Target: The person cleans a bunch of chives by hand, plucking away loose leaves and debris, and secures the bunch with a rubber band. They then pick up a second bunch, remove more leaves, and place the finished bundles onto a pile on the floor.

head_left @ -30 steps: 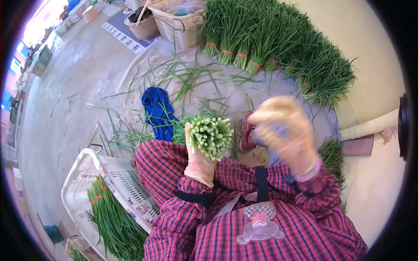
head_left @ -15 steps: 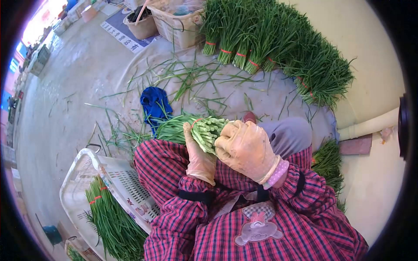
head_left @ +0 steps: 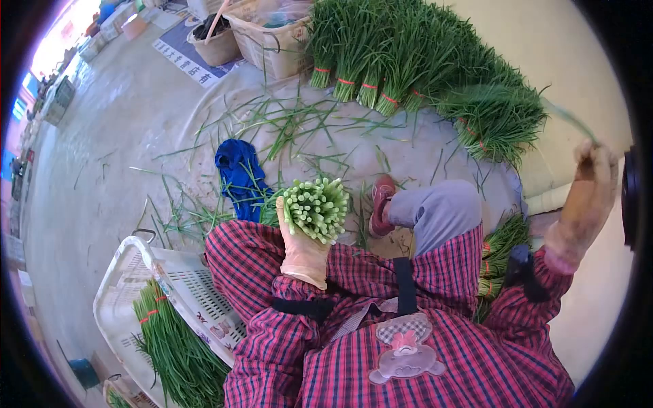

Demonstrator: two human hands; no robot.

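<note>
My left hand point(head_left: 303, 253), in a pale glove, is wrapped round a bundle of green stalks point(head_left: 317, 209) above my lap, its cut ends facing up toward me. Out at the far right, my right hand point(head_left: 590, 190) is raised and blurred, with its fingers pinched on a thin green stalk point(head_left: 573, 117) that trails up and to the left. A blue cloth point(head_left: 238, 170) lies on the floor just beyond the held bundle.
Banded green bundles point(head_left: 401, 54) line the back right, and more point(head_left: 505, 251) lie beside my right knee. A white basket point(head_left: 178, 272) with a bundle stands at left. Loose stalks point(head_left: 289, 122) litter the floor sheet. Behind are another basket point(head_left: 269, 44) and a bucket point(head_left: 219, 47).
My right hand has left the bundle and swung far to the right with a stalk. The bundle in my left hand has turned, cut ends now upward. A shoe has come into fuller view.
</note>
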